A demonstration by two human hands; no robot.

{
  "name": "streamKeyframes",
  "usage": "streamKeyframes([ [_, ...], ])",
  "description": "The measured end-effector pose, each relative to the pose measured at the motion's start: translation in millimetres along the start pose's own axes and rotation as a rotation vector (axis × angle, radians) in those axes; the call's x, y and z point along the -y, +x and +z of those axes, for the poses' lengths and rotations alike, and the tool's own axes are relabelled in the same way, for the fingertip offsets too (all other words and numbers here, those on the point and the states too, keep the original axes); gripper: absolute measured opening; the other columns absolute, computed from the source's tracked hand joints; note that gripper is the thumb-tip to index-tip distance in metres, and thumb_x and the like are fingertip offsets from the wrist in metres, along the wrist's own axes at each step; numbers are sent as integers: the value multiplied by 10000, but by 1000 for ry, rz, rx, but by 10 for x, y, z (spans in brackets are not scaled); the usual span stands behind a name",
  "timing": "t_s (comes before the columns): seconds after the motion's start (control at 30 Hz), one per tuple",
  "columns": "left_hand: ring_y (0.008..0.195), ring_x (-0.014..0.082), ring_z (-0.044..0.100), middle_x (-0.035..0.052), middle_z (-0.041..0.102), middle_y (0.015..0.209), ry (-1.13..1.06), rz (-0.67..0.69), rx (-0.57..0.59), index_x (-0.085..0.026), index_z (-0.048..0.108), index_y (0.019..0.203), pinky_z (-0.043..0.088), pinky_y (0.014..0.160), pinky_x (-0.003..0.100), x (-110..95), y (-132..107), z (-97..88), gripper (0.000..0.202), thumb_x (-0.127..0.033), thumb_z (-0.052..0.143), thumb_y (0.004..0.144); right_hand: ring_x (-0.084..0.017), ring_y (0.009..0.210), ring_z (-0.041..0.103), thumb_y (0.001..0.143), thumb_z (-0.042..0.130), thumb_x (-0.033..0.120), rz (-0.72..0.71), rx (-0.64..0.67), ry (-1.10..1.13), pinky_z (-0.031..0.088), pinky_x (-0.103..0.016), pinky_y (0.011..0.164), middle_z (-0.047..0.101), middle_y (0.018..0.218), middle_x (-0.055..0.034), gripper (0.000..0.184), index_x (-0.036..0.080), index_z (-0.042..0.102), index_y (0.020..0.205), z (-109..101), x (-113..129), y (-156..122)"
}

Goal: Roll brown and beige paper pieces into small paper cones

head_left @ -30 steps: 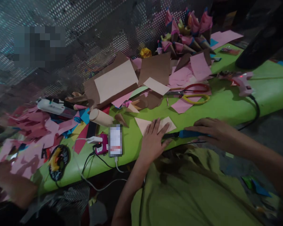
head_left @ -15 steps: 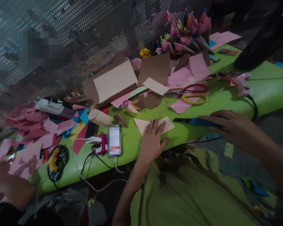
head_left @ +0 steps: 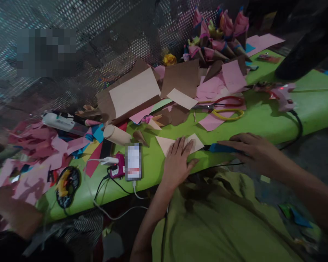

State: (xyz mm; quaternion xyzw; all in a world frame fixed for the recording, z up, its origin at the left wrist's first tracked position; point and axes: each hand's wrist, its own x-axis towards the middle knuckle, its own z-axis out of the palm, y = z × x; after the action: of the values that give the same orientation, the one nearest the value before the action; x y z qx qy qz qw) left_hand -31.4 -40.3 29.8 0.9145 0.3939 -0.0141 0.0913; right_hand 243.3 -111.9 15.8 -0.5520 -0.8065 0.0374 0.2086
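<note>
My left hand (head_left: 177, 163) lies flat, fingers stretched, on a cream paper sheet (head_left: 164, 144) at the near edge of the green table (head_left: 265, 122). My right hand (head_left: 250, 149) rests over a blue-handled cutter (head_left: 218, 147), fingers curled onto its handle; the dark blade end points left toward the paper. The cutter lies on the table just right of my left hand.
Red and yellow scissors (head_left: 224, 107), a glue gun (head_left: 282, 96) with its cord, brown card (head_left: 133, 92), pink scraps, paper cones (head_left: 218, 32), a cardboard tube (head_left: 117, 135), a phone (head_left: 133, 162) and charger. Another person's hand (head_left: 5, 207) works at the lower left.
My right hand slid the blue cutter to the right and farther up the table, then back left toward the paper. My left hand stayed flat on the sheet.
</note>
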Motion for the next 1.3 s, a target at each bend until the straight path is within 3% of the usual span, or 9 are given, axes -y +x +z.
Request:
streamKeyframes([
  [0.23, 1556, 284, 219, 108, 260, 1676, -28, -6, -7, -232, 306, 1579, 276, 1247, 491, -11, 6, -15, 660, -555, 366, 1007, -245, 896, 649, 953, 445, 171, 25, 20, 14, 495, -374, 754, 682, 1037, -95, 427, 272, 648, 1316, 76, 113, -16],
  [0.77, 1560, 298, 199, 134, 265, 1670, -163, 2, -21, -210, 317, 1572, 238, 1251, 525, -12, -1, -18, 686, -576, 388, 997, -250, 847, 629, 917, 500, 128, -26, 51, -24, 499, -369, 731, 679, 1002, -109, 412, 191, 656, 1292, 92, 458, 102],
  [0.9, 1554, 253, 231, 118, 315, 1653, -372, -1, -58, -201, 367, 1552, 229, 1267, 485, 87, 0, -10, 575, -457, 358, 1037, -256, 859, 633, 918, 492, 135, -23, 64, -18, 501, -378, 736, 679, 1016, -107, 415, 198, 654, 1294, 131, 482, 113],
  [1.0, 1516, 199, 333, 82, 395, 1618, -528, -1, -110, -232, 488, 1478, 331, 1230, 424, 251, 6, -9, 469, -311, 310, 1051, -253, 846, 633, 921, 489, 124, -36, 56, -30, 497, -374, 726, 679, 1005, -107, 423, 192, 647, 1307, 136, 467, 100],
  [1.07, 1479, 188, 399, 64, 460, 1579, -492, 15, -116, -251, 584, 1390, 364, 1211, 423, 368, 5, -31, 446, -237, 308, 1040, -250, 833, 630, 925, 491, 124, -51, 48, -36, 497, -372, 715, 676, 999, -108, 418, 186, 646, 1308, 135, 463, 96],
  [1.13, 1488, 199, 385, 50, 499, 1552, -345, 59, -67, -268, 610, 1363, 313, 1235, 466, 461, -2, -72, 433, -221, 332, 1035, -245, 820, 629, 926, 491, 126, -60, 35, -35, 497, -370, 705, 673, 990, -105, 411, 185, 649, 1301, 137, 461, 98],
  [1.3, 1549, 221, 248, 30, 345, 1643, -86, 55, 87, -343, 381, 1539, 212, 1250, 550, 534, -23, -149, 485, -357, 324, 1057, -243, 803, 639, 912, 479, 116, -92, -8, -38, 496, -369, 684, 676, 979, -101, 411, 193, 668, 1269, 168, 433, 94],
])
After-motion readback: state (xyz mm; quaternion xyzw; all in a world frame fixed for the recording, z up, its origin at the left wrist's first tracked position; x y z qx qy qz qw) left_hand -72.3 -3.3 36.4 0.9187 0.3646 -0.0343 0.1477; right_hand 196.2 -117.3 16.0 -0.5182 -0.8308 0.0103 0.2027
